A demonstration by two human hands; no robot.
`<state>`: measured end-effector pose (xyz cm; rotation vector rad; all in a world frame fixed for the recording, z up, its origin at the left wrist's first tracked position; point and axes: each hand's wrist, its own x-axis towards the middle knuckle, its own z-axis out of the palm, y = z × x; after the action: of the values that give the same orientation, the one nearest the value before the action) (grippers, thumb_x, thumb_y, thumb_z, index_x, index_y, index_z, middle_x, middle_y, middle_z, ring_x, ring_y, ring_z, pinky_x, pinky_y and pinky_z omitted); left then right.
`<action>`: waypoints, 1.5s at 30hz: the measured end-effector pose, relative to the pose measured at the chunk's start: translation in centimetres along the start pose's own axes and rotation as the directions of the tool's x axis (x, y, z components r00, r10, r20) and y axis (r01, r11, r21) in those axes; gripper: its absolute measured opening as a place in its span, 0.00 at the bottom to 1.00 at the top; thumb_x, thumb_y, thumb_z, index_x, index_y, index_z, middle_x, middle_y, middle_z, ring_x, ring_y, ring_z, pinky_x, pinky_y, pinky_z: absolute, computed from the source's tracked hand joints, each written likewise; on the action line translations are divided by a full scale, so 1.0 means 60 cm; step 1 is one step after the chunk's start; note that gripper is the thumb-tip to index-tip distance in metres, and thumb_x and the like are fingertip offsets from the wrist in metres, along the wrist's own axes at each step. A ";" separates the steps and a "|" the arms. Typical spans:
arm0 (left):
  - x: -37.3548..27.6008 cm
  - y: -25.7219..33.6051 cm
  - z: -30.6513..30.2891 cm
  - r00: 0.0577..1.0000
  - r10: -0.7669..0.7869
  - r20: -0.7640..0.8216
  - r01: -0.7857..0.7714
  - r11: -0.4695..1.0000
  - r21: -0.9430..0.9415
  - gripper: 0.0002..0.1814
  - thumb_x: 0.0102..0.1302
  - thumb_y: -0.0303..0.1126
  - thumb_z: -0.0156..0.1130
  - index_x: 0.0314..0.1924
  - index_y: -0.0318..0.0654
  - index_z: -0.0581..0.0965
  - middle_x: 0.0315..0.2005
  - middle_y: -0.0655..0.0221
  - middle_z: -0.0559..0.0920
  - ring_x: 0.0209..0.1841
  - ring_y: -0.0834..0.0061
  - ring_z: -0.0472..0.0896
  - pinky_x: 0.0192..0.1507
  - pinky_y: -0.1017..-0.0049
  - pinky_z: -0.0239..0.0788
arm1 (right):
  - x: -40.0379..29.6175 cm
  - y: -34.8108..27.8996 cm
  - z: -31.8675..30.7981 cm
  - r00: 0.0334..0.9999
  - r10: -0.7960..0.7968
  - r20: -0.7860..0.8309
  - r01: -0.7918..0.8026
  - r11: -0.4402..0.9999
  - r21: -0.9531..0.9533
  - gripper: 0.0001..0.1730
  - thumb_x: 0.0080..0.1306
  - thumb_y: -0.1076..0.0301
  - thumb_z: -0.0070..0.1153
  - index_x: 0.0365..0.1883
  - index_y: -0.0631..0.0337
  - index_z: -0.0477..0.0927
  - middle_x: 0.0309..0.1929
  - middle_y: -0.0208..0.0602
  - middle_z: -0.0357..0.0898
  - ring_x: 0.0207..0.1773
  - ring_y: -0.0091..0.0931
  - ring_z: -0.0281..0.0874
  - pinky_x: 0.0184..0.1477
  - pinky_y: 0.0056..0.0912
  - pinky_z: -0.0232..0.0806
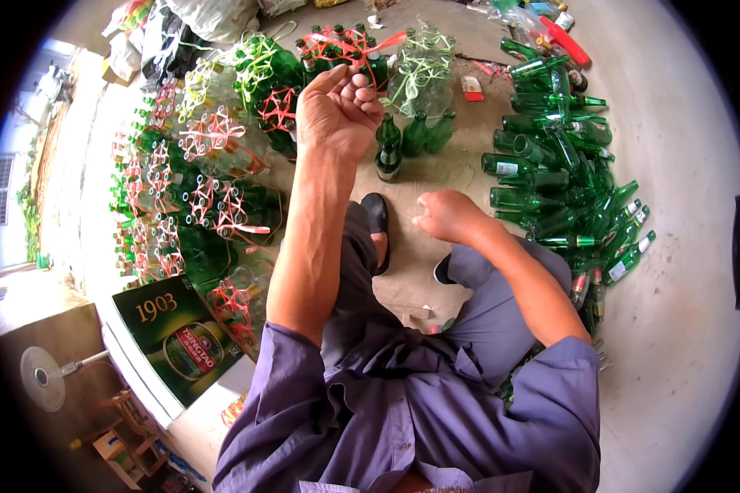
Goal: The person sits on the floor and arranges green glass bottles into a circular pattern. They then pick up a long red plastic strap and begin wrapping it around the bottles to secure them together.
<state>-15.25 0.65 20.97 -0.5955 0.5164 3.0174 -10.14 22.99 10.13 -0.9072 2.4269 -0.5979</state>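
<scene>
My left hand (340,114) is raised palm up with curled fingers, in front of green bottles bundled with red strapping (336,38). A loose red strap end (387,42) shows just beyond its fingertips, and whether the fingers pinch anything is hidden. My right hand (450,215) makes a loose fist above my bent knee, with nothing visible sticking out of it. Between the hands and the bundles, several green glass bottles (414,134) stand upright on the floor. One dark bottle (388,163) stands nearest to me.
Strapped bottle bundles (216,203) fill the left side. A heap of loose green bottles (549,166) lies along the right wall. A Tsingtao carton (179,339) and a fan (42,377) are at lower left. A red and white packet (472,89) lies on the floor.
</scene>
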 end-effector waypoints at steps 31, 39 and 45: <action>-0.009 -0.054 0.019 0.975 -0.155 0.158 0.130 0.980 0.154 0.08 0.72 0.30 0.54 0.39 0.31 0.75 0.26 0.68 0.74 0.25 0.79 0.64 0.28 0.78 0.56 | -0.314 0.419 0.105 0.622 0.768 0.153 -0.464 0.204 0.862 0.11 0.64 0.63 0.56 0.32 0.63 0.80 0.27 0.29 0.76 0.26 0.20 0.73 0.26 0.20 0.67; -0.003 -0.084 0.027 0.967 -0.203 0.154 0.168 0.962 0.214 0.10 0.72 0.32 0.55 0.40 0.31 0.76 0.25 0.68 0.75 0.25 0.77 0.66 0.29 0.76 0.57 | -0.398 0.459 0.129 0.351 0.933 0.080 -0.423 0.081 0.902 0.14 0.61 0.60 0.59 0.38 0.62 0.81 0.31 0.30 0.79 0.32 0.23 0.78 0.33 0.28 0.72; -0.012 -0.112 0.041 0.964 -0.215 0.157 0.168 0.949 0.266 0.11 0.72 0.34 0.52 0.41 0.31 0.74 0.25 0.67 0.75 0.25 0.77 0.66 0.28 0.76 0.56 | -0.360 0.499 0.100 0.280 0.960 0.023 -0.434 0.105 0.895 0.21 0.63 0.62 0.59 0.50 0.67 0.79 0.37 0.33 0.81 0.34 0.23 0.80 0.34 0.27 0.75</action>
<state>-14.90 7.83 21.27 -0.3258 0.7646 2.7269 -6.82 57.06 -4.89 1.1577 2.1654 -1.4576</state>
